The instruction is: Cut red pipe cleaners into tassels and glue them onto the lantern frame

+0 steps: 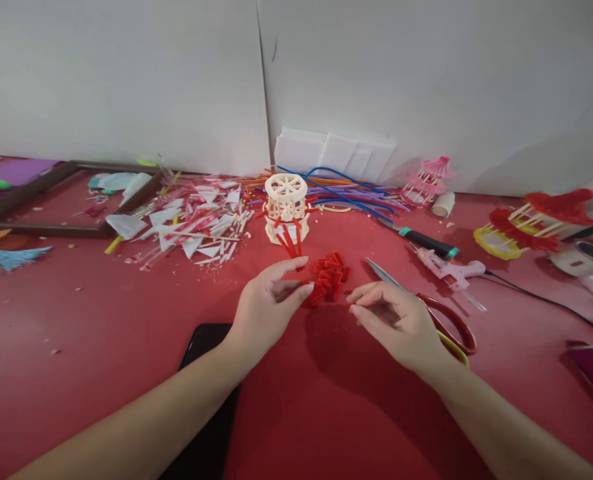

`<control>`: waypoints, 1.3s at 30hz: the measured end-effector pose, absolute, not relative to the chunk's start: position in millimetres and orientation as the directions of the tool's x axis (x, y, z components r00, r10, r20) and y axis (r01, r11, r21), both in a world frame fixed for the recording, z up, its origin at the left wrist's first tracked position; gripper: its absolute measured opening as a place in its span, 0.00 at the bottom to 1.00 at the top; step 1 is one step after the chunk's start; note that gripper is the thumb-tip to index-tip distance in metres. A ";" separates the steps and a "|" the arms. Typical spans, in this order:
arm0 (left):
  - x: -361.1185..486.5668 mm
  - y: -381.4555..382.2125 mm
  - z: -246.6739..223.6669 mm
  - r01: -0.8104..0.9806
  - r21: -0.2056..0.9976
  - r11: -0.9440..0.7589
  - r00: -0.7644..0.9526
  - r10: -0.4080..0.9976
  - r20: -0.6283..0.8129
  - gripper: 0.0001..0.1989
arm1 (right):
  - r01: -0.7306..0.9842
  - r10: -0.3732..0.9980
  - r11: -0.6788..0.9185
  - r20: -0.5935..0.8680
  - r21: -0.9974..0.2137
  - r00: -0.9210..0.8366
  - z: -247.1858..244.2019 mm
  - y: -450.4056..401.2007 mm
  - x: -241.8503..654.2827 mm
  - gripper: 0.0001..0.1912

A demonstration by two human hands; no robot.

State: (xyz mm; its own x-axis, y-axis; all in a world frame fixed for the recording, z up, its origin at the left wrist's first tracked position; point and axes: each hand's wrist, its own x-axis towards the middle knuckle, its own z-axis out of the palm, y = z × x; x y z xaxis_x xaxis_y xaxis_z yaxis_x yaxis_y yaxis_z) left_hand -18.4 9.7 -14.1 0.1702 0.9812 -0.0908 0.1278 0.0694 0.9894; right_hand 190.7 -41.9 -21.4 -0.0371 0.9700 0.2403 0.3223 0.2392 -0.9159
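Both my hands meet over a small heap of short red straw pieces point(329, 277) on the red worktop point(101, 333). My left hand point(266, 303) pinches some pieces between thumb and fingertips; my right hand point(394, 320) curls half closed, fingertips touching one piece. Just behind stands a cream lattice lantern frame point(286, 207). Scissors point(426, 310) lie beside my right hand, a glue gun point(449, 270) beyond.

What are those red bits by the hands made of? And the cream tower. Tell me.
Red bits: probably cut plastic straw, short tubes with a smooth matte look. Cream tower: looks like pale sticks, wood or plastic, glued into a cage with a spoked top; which one can't be told.
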 end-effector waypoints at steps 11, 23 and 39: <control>-19.4 8.8 -14.8 0.115 0.984 -0.135 0.133 0.984 0.119 0.15 | 0.307 0.849 -0.217 -0.334 -0.927 -0.409 -9.0 -56.6 178.5 0.06; -16.4 3.8 -7.9 -0.053 0.997 -0.063 0.122 0.990 0.069 0.09 | 0.219 0.982 -0.111 -0.073 -0.969 0.175 -16.4 -46.7 192.1 0.14; -15.2 -2.4 -3.0 -0.093 0.983 0.159 0.499 0.861 -0.092 0.05 | 0.195 0.993 -0.120 -0.121 -0.974 0.007 -20.5 -51.3 181.7 0.18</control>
